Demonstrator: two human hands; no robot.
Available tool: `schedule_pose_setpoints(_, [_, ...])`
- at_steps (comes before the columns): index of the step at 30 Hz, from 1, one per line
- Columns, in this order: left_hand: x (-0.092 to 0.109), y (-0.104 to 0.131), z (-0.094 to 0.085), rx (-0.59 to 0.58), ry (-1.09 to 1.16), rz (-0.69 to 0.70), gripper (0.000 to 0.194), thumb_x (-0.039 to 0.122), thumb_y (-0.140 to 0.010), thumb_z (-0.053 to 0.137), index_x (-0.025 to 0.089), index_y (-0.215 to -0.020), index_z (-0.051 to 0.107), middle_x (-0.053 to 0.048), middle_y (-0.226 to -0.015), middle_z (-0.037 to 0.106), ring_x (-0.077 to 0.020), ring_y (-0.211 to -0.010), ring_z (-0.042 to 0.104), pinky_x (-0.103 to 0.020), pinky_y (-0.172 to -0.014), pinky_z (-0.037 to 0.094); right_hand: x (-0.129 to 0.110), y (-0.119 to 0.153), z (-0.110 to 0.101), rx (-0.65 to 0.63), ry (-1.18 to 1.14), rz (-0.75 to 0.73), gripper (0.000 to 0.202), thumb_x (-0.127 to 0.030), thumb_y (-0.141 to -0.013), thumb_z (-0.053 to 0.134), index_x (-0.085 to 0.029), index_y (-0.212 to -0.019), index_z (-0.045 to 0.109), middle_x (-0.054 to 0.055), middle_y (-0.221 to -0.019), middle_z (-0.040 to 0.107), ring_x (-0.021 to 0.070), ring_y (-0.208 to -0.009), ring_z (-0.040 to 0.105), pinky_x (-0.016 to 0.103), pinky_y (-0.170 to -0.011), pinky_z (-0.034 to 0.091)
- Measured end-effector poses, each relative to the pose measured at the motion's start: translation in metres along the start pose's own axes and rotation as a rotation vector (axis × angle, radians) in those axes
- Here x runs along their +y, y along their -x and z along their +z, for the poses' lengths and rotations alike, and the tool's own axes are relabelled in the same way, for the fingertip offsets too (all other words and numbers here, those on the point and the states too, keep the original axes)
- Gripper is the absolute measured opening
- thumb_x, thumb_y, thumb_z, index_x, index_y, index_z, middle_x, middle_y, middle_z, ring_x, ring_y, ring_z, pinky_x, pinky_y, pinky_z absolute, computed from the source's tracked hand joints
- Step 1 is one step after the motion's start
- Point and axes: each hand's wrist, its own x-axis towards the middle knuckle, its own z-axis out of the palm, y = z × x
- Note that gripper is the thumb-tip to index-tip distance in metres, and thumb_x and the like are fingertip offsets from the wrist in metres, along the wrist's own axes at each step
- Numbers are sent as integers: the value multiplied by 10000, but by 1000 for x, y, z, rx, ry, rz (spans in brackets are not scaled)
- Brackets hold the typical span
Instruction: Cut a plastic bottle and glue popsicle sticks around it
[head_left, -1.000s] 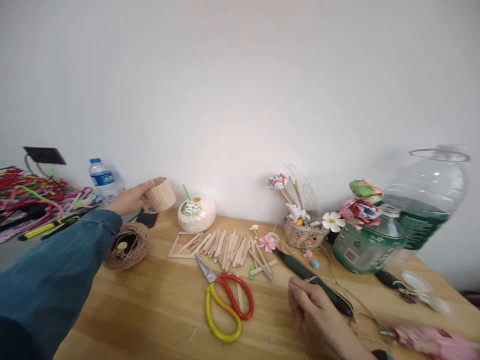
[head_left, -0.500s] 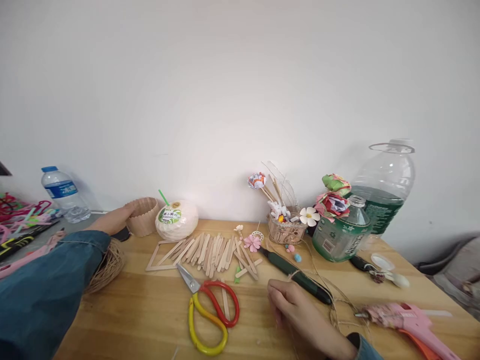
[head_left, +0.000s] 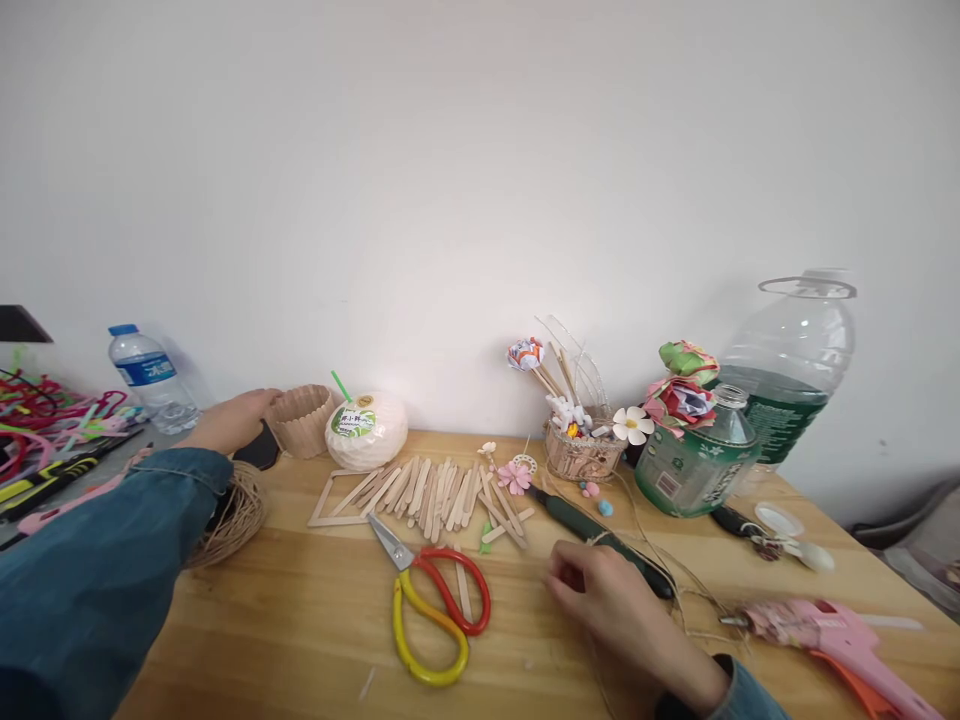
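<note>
Over at the left, my left hand (head_left: 238, 418) reaches to a round cup of craft sticks (head_left: 306, 425) with a scalloped rim. Its fingers are at the cup's left rim, the tips partly hidden. Under my left wrist lies a coil of twine (head_left: 236, 520). My right hand (head_left: 600, 590) rests low over the table with its fingers curled in and nothing visible in them. Just behind it is a dark green pen-like tool (head_left: 600, 540), and a strand of twine runs below the hand. Scissors (head_left: 431, 600) with red and yellow handles lie between my hands.
Loose craft sticks (head_left: 427, 495) lie mid-table beside a wrapped coconut (head_left: 367, 430). Toward the back right stand a decorated basket (head_left: 581, 455), a cut green bottle (head_left: 694, 475) and a large bottle (head_left: 787, 390). A pink glue gun (head_left: 825, 630) lies at the right; a water bottle (head_left: 154, 380) stands left.
My left hand has shifted slightly leftward along the cup's rim, and the cup stays beside the coconut. My right hand's fingers have loosened a little. The whole view has shifted slightly.
</note>
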Motion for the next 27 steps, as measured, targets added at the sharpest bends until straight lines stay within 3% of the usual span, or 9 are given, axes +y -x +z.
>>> schedule_pose_setpoints(5, [23, 2, -35, 261, -127, -128, 276, 169, -776, 336, 168, -978, 524, 12, -1071, 639, -225, -1005, 548, -452, -914, 366, 15, -2, -15, 124, 198, 82, 180, -210, -821, 425, -206, -871, 598, 31, -799, 663, 176, -695, 598, 270, -599, 381])
schedule_pose_setpoints(7, [44, 10, -39, 337, -111, -93, 303, 159, -796, 299, 185, -1038, 478, 40, -1152, 604, -166, -985, 544, -388, -934, 368, 22, -5, -17, 187, 304, 109, 230, -206, -842, 423, -148, -992, 588, 123, -994, 645, 241, -869, 600, 323, -696, 413])
schedule_pose_setpoints(9, [69, 24, -34, 293, -63, 28, 294, 177, -827, 292, 210, -1044, 487, 65, -1136, 614, -114, -948, 555, -289, -900, 401, 26, -7, -15, 218, 399, 111, 287, -199, -845, 445, -84, -1078, 566, 193, -1102, 599, 302, -1015, 550, 376, -792, 409])
schedule_pose_setpoints(12, [113, 58, -9, 20, 17, 298, 221, 248, -833, 398, 220, -935, 592, 43, -969, 690, -128, -886, 606, -232, -812, 453, 28, -11, -8, 213, 505, 104, 280, -197, -840, 467, -61, -1052, 591, 200, -1031, 623, 327, -1012, 552, 402, -804, 419])
schedule_pose_setpoints(16, [172, 103, 39, -467, 28, 707, 305, 131, -847, 385, 238, -980, 638, 4, -1078, 671, -149, -1014, 589, -258, -904, 423, 27, -12, -3, 199, 574, 119, 193, -207, -824, 481, -112, -895, 633, 145, -940, 657, 277, -880, 628, 352, -695, 462])
schedule_pose_setpoints(17, [185, 109, 52, -570, 18, 703, 307, 125, -853, 398, 241, -1019, 629, -4, -1117, 654, -154, -1062, 568, -264, -935, 405, 27, -11, -3, 201, 587, 130, 181, -219, -818, 491, -120, -870, 634, 134, -921, 663, 269, -844, 642, 342, -654, 467])
schedule_pose_setpoints(21, [217, 114, 105, -590, -41, 486, 233, 206, -890, 431, 175, -1018, 623, -95, -1040, 652, -212, -1000, 595, -355, -886, 452, 23, -5, -9, 242, 657, 157, 200, -271, -836, 509, -118, -838, 637, 139, -848, 662, 288, -816, 649, 338, -570, 469])
schedule_pose_setpoints(24, [225, 102, 142, -612, -75, 292, 288, 321, -879, 508, 159, -1113, 550, -83, -1123, 586, -196, -969, 587, -407, -828, 497, 13, -10, -14, 261, 713, 67, 201, -249, -882, 474, -129, -936, 627, 136, -938, 641, 269, -921, 618, 334, -642, 490])
schedule_pose_setpoints(27, [227, 90, 167, -658, -69, 145, 321, 324, -868, 528, 167, -1148, 527, -82, -1160, 561, -198, -980, 580, -406, -819, 505, -1, -32, -12, 232, 741, -72, 253, -121, -889, 449, -185, -1104, 567, 65, -987, 625, 194, -915, 611, 300, -673, 504])
